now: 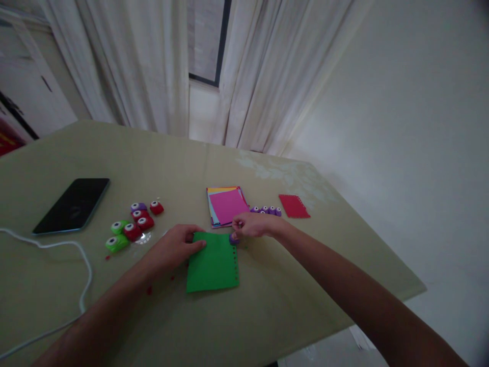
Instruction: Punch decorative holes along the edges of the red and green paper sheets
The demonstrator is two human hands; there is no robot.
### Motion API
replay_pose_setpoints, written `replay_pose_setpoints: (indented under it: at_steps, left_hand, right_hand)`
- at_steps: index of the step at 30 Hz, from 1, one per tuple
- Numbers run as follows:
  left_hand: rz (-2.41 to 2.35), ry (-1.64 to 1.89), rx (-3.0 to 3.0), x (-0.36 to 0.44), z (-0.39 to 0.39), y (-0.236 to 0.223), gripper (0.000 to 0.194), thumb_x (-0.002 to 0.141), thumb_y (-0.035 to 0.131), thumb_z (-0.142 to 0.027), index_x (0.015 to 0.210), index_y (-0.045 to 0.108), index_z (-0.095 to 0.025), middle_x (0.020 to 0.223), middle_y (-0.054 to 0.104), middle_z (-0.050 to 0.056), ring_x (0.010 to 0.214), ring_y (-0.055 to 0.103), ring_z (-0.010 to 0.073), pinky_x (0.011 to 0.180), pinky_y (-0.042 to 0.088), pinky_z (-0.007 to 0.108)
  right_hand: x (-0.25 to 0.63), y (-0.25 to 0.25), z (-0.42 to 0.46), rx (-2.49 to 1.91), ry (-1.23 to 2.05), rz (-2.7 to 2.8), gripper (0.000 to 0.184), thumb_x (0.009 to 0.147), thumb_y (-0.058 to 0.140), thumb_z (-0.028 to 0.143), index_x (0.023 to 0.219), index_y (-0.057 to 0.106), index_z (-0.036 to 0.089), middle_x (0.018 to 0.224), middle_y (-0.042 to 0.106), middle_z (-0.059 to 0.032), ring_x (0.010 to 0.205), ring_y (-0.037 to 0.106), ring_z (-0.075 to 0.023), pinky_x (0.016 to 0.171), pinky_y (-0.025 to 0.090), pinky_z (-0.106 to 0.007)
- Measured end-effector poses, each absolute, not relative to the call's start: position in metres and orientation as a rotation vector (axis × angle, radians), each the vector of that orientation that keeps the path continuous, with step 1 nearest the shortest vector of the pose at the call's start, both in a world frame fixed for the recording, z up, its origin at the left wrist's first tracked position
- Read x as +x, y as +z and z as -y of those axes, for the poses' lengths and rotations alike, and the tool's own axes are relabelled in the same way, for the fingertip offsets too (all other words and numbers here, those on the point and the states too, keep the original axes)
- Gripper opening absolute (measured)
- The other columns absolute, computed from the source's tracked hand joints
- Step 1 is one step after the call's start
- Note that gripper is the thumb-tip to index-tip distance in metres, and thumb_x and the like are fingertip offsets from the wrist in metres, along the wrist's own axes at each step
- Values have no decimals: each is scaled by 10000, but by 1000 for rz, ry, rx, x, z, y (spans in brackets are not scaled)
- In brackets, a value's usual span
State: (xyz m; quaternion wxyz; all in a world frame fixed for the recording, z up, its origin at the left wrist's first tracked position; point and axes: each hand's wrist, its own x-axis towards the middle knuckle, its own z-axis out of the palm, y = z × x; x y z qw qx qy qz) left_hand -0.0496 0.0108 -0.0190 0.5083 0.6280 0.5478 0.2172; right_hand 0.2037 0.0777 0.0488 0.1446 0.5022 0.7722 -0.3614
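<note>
A green paper sheet [212, 264] lies flat on the table, with a row of small holes punched down its right edge. My left hand [176, 246] rests on its upper left corner, fingers curled and pressing it down. My right hand [251, 224] is closed over a small purple punch [233, 238] set on the sheet's upper right corner. Just behind lies a stack of coloured paper [226, 205] with a pink sheet on top.
Red, green and purple punches [132, 225] cluster at left near a dark phone [72, 205] and a white cable [78, 265]. Several purple punches [266, 210] and a red punched sheet [293, 206] lie at right. The table edge [382, 306] runs near right; curtains hang behind.
</note>
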Motion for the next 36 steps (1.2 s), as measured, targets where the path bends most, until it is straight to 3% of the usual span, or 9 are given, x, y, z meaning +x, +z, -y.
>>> replay_pose_setpoints:
  at_steps: [6, 11, 19, 28, 36]
  left_hand:
    - [-1287, 522, 1475, -50, -10, -17, 501, 742, 715, -571, 1056, 784, -187, 838, 797, 68, 803, 732, 317, 652, 499, 342]
    - [-1316, 487, 1528, -51, -10, -11, 548, 764, 694, -584, 1123, 762, -175, 767, 742, 44, 765, 702, 295, 621, 462, 322]
    - [-1413, 454, 1567, -50, -8, -6, 579, 784, 657, -633, 1142, 751, -187, 687, 642, 3, 690, 623, 258, 587, 400, 309]
    - [-1543, 490, 1615, -53, -4, -11, 528, 841, 598, -670, 1054, 747, -211, 693, 636, 7, 682, 611, 250, 577, 378, 309]
    - [-1577, 503, 1546, -55, -4, -3, 531, 847, 597, -674, 1072, 723, -210, 695, 647, 8, 686, 614, 248, 583, 380, 310]
  right_hand:
    - [213, 48, -66, 1530, -1132, -2352, 149, 890, 782, 246, 932, 659, 175, 840, 602, 17, 788, 538, -145, 657, 380, -222]
    - [223, 36, -52, 1649, -1379, -2451, 110, 874, 793, 205, 953, 723, 175, 783, 552, 38, 734, 499, -134, 643, 358, -226]
    - [228, 19, -29, 1866, -1540, -2516, 210, 897, 836, 285, 1068, 773, 179, 707, 483, 57, 674, 454, -129, 630, 319, -249]
    - [231, 20, -20, 1912, -1088, -2703, 209, 881, 856, 288, 1049, 802, 176, 878, 679, -18, 793, 572, -164, 719, 368, -275]
    - [232, 26, -16, 2147, -781, -2489, 191, 947, 768, 295, 1110, 763, 195, 1004, 739, -81, 909, 632, -229, 806, 399, -320]
